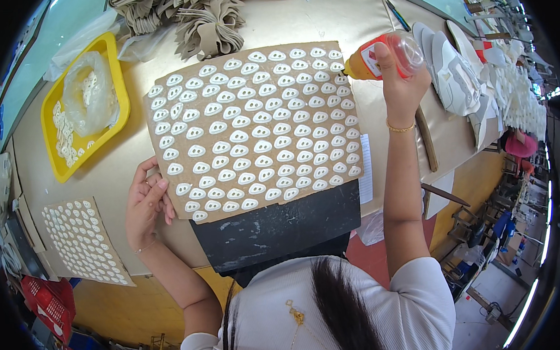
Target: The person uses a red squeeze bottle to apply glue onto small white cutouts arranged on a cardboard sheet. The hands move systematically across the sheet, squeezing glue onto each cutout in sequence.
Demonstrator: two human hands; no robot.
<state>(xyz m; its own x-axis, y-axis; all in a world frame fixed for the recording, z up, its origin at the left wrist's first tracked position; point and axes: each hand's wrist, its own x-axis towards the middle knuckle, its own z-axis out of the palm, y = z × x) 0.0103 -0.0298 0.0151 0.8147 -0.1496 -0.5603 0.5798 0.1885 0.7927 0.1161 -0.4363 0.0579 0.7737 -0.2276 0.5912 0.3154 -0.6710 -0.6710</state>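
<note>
A brown cardboard sheet (182,117) lies before me, covered in rows of small white rounded pieces, each with two holes. My left hand (149,197) grips the sheet's left edge, its fingers bent at the border. In my right hand (402,83) is a squeeze bottle (366,63) with an orange body, a red and white label and a clear rounded base. It is tilted, its nozzle (345,70) pointing left over the sheet's upper right corner, close to the end pieces. Whether the nozzle touches a piece I cannot tell.
A yellow tray (122,88) with a plastic bag and loose white pieces stands at the left. Below it lies a smaller card (84,239) of similar pieces. Fabric stacks (209,30) sit at the back. White cut shapes (455,80) and a wooden stick (426,139) are at the right.
</note>
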